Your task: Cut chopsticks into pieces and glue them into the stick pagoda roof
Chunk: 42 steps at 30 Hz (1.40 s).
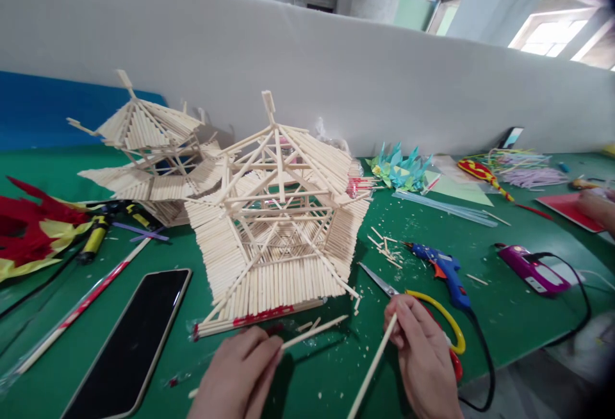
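Note:
My left hand is closed round a thin wooden chopstick, whose tapered end points right. Between the thumb and fingers of my right hand is another chopstick, slanting down toward the near edge of the view. Partly under that hand lie scissors with yellow and red handles. Just beyond both hands stands a pavilion model built of wooden sticks. Its lower roof is covered in rows of sticks, while the front of the upper roof shows bare framing. Wrapped chopsticks lie at its front.
A second stick pavilion stands behind left. A phone lies at the left. To the right are stick offcuts, a blue glue gun with a cord, and a purple power strip. Another person's hand shows at the far right.

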Tool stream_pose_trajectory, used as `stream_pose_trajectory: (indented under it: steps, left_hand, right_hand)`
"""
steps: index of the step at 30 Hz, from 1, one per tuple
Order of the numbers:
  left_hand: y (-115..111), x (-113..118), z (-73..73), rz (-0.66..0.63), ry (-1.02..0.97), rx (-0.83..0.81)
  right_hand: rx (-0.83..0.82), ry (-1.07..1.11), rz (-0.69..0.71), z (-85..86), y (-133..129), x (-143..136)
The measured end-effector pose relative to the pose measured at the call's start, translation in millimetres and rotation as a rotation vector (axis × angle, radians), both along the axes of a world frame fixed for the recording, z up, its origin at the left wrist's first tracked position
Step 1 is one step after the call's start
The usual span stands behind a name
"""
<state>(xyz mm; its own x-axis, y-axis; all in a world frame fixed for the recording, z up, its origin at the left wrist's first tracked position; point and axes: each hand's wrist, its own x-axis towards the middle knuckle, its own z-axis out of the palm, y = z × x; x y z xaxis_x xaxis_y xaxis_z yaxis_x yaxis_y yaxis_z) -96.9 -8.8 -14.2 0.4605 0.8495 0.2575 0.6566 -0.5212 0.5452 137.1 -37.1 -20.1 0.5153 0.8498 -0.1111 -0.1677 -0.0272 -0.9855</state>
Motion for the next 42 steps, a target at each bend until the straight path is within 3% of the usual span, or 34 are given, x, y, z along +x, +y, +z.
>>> stream_pose_trajectory:
  steps: [2, 7, 12, 16, 20, 29, 34, 36, 38, 42]
  left_hand:
    - [8.6, -16.1, -7.4, 0.065, 0.097, 0.172]
    - [33.5, -39.6, -24.0, 0.024, 0.458, 0.413]
    - [45.3, -39.4, -36.9, 0.064, 0.535, 0.443]
    - [43.4, -39.1, -42.7, 0.002, 0.53, 0.403]
    - [41.5, -42.4, -41.5, -0.034, 0.53, 0.394]
    - [45.7, -44.4, -27.6, 0.071, 0.572, 0.42]
    - [28.2, -28.0, -16.0, 0.087, 0.425, 0.479]
    - [15.4, -10.3, -4.0, 0.048, 0.152, 0.339]
    - [3.8, 10.4, 9.4, -0.029, -0.038, 0.074]
    - [-5.8, 44.9, 27.5, -0.086, -0.284, -0.41]
  right_hand:
    - [-0.007, 0.008, -0.01, -3.1, -1.2, 2.3]
    - [-0.03, 0.032, 0.0, -8.3, -2.9, 2.5]
    - [-0.036, 0.046, 0.011, -8.5, -2.0, -0.5]
    - [-0.041, 0.054, 0.015, -10.5, -0.9, -1.1]
    - [-0.055, 0.062, 0.018, -13.1, -2.0, -0.4]
    - [-0.035, 0.026, 0.027, -12.1, -1.8, 0.2]
    - [-0.015, 0.005, 0.039, -9.5, 2.7, -0.1]
    - [-0.003, -0.006, 0.062, -6.2, 5.1, -2.1]
    - [0.006, -0.016, 0.091, -2.0, 7.0, -5.1]
    - [0.017, -0.039, 0.14, 8.0, 7.7, -12.5]
